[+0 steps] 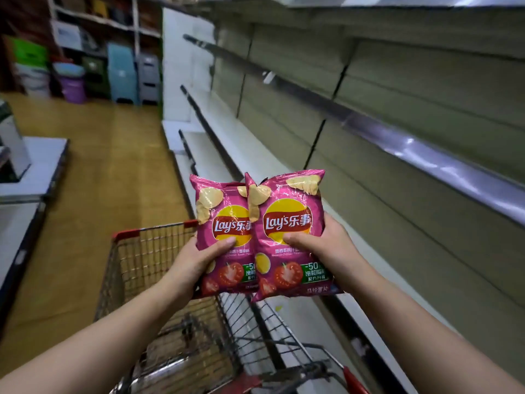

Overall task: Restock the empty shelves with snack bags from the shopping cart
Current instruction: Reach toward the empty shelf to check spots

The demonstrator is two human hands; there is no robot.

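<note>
Two pink Lay's chip bags are held upright, side by side, above the shopping cart (159, 282). My left hand (196, 260) grips the left bag (220, 223), thumb across its front. My right hand (326, 248) grips the right bag (287, 231), which overlaps the left bag's edge. The cart is a wire basket with a red rim; I see no bags inside it in the part that shows. Bare white shelves (255, 137) with grey edge strips run along the right, beyond and beside the bags.
The shelf unit's beige back panels (397, 155) fill the right side. A wooden-look floor aisle (99, 180) stretches ahead on the left. A white counter (31, 169) stands at far left. Stacked plastic stools and bins (122, 72) sit at the aisle's end.
</note>
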